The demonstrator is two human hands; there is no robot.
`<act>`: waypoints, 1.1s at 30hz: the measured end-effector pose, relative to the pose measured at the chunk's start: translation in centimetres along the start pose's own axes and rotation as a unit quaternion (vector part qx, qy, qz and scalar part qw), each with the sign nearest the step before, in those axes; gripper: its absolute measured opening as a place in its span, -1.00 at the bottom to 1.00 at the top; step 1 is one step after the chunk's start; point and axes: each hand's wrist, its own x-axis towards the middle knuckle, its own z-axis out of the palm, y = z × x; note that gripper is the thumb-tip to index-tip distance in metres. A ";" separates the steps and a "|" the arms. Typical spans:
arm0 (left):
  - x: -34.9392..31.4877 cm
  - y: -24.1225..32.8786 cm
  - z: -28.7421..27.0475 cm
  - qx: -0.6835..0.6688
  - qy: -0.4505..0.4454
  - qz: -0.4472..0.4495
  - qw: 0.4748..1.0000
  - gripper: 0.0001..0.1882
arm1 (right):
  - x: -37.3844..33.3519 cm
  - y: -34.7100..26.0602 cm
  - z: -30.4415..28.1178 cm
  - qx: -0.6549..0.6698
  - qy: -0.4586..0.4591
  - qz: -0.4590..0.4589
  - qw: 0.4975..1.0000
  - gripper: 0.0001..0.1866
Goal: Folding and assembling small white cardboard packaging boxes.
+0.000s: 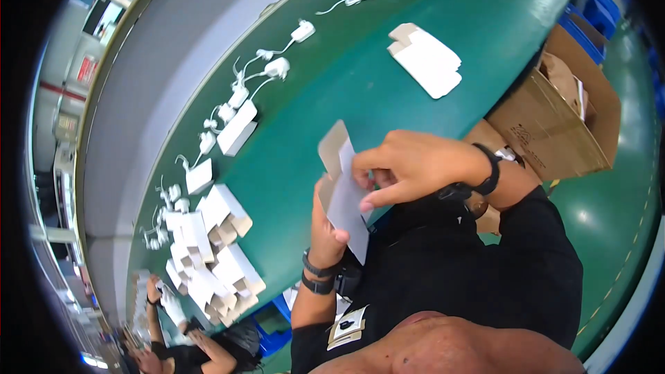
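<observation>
My left hand (324,232) is wrapped round a partly folded white carton (344,201), held tilted above the near edge of the green table. One greyish-brown end flap (334,149) of this carton stands up at its far end. My right hand (409,166) is on the carton's right side, fingers curled and thumb apart from them, fingertips at the carton's face; no firm grip shows. Further away to the right, flattened white cartons (429,62) lie on the green table (325,83).
White power adapters with cables (277,68) line the table's far side. At the left are a pile of white boxes (208,256) and two separate ones. A large brown cardboard box (547,131) stands at the right. Another person (187,353) works at the lower left.
</observation>
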 end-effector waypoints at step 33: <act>1.1 -0.5 2.6 -0.074 0.109 0.193 0.972 -0.32 | 2.0 3.4 4.0 0.139 0.238 -0.176 0.945 -0.82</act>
